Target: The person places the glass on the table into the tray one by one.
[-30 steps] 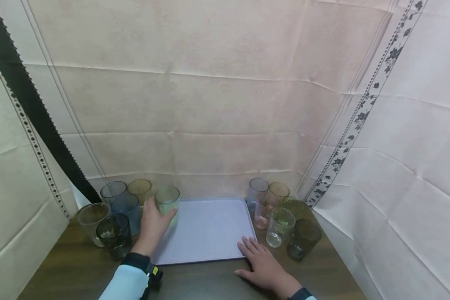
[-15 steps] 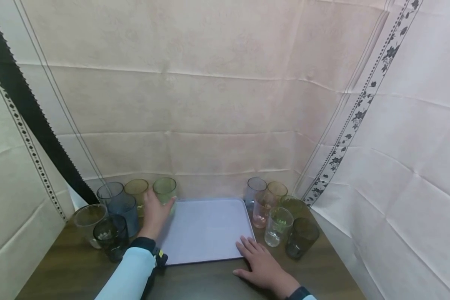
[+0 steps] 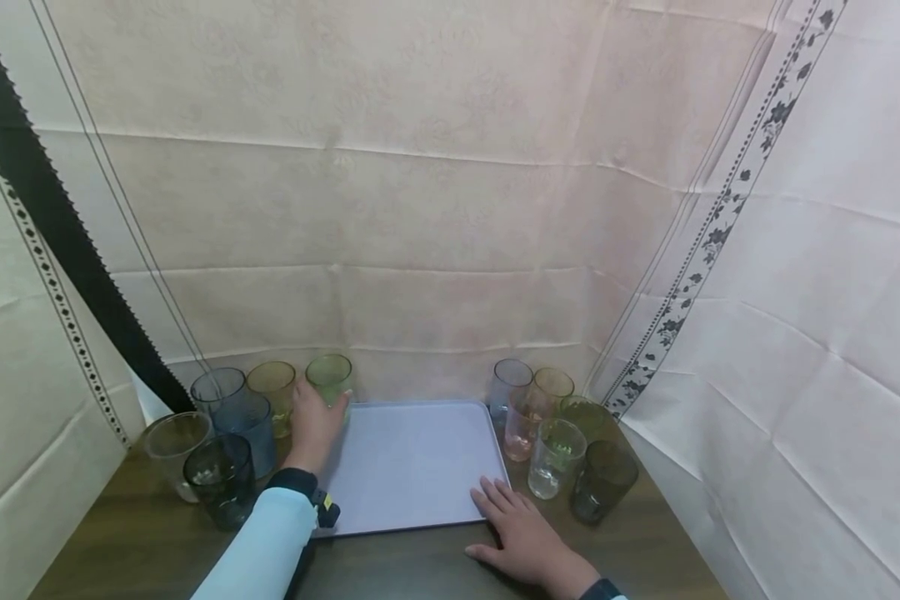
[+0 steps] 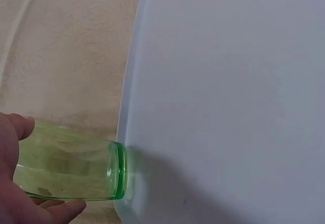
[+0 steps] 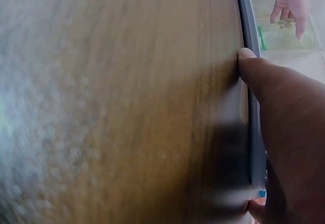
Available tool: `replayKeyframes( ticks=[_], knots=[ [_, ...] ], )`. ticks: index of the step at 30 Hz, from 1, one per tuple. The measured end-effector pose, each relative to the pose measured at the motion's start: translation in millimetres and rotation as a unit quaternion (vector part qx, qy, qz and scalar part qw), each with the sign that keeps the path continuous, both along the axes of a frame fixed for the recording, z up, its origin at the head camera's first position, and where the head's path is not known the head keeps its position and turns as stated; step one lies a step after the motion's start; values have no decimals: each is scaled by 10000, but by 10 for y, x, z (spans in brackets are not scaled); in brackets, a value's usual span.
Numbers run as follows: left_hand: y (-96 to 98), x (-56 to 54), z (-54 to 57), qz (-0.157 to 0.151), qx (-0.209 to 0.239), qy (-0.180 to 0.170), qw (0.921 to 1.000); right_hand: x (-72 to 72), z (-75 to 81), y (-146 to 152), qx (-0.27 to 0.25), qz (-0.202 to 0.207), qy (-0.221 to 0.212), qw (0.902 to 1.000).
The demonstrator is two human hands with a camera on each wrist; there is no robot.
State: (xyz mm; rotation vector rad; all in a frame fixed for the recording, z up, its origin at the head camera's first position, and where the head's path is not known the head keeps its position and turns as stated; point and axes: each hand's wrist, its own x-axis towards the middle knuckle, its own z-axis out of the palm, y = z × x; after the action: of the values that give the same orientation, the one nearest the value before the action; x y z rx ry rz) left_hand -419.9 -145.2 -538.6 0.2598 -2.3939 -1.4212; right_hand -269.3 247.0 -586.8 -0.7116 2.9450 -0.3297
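Looks early: your left hand (image 3: 317, 427) is curled round the see-through green tumbler (image 4: 71, 164) at the pale rectangular tray (image 3: 416, 467)'s far-left corner; right hand (image 3: 523, 535) spread, gripping nothing. Other see-through tumblers (image 3: 251, 429) stand off it.

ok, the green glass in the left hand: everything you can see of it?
The green glass is a see-through, light-green tumbler, glass or perhaps clear plastic by its look, with a round open mouth and a thick base of deeper green. No handle shows, and nothing is visible inside it. It is mouth up at the far left corner of the tray; whether its base rests there or hovers is hard to tell. The left hand grips it, thumb and fingers on opposite sides.
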Motion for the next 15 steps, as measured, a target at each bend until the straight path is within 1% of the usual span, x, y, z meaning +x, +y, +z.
replayKeyframes(
  ticks=[6, 11, 15],
  knots=[
    [1, -40, -92, 139, -53, -16, 9999, 6, -10, -5, -22, -7, -27, 10000],
    [17, -37, -105, 177, -47, 11, 9998, 1, -12, -1, 4, -23, -13, 10000],
    [13, -33, -117, 167, 8, -70, 9998, 2, -9, 0, -7, -29, -51, 10000]
  ],
)
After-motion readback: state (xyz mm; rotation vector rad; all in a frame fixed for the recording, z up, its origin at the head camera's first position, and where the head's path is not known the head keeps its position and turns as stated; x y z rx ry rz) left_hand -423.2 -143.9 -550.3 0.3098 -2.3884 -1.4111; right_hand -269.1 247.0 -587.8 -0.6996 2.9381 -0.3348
